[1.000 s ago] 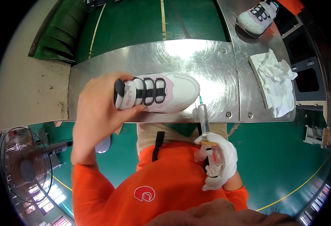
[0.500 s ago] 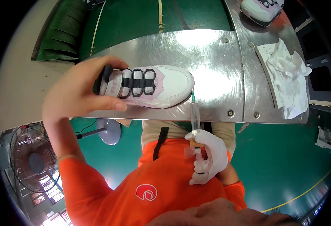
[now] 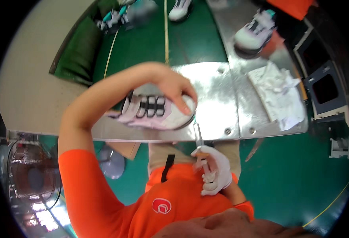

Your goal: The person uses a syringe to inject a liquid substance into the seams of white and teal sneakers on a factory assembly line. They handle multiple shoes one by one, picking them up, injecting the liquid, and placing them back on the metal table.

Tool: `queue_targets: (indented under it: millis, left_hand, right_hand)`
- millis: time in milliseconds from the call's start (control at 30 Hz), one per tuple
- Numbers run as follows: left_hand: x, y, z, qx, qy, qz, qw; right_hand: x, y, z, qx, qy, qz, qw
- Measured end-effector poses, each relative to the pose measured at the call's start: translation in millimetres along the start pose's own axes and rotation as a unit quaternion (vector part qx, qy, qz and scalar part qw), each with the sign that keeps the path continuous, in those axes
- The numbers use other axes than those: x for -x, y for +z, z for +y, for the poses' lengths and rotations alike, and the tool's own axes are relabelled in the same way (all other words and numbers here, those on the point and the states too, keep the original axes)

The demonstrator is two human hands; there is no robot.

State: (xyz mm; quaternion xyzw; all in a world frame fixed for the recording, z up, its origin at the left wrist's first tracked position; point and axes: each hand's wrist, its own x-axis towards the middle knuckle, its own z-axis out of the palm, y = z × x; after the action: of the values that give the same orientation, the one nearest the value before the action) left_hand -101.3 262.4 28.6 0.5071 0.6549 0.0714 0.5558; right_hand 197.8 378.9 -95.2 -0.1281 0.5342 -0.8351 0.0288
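A white and pale pink sneaker (image 3: 164, 119) with black straps lies on its sole on the metal worktop, toe to the right. My bare left hand (image 3: 175, 88) reaches over from the far side and grips its toe, the thumb on the upper. My right hand (image 3: 219, 168), in a white glove, closes round a clear syringe (image 3: 198, 134) below the table edge. The syringe points up and away from me, its thin green tip beside the shoe's toe. Whether the tip touches the shoe I cannot tell.
A white cloth pad (image 3: 277, 99) with crumpled tissue lies on the right of the metal worktop (image 3: 218, 119). Another sneaker (image 3: 253, 33) stands behind it. Farther back, more shoes sit on the green belt (image 3: 190, 43). A fan (image 3: 35, 178) stands at the lower left.
My left hand has moved from the shoe's heel to its toe. The syringe stays beside the toe. Another shoe has come into view on the belt, and the whole view has shifted.
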Motion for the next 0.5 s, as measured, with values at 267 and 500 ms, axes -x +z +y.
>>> queue_targets:
  millis: [267,500]
  left_hand:
    - [79.0,31.8,47.8,0.037,0.077,0.292,0.953]
    - [114.0,84.7,38.4,0.222,0.304,0.573,0.728]
  right_hand:
    - [-31.1,4.5,-109.2,-0.067,-0.003,0.016,0.998]
    - [-102.1,18.7,-186.4,0.016,0.023,-0.084,0.996]
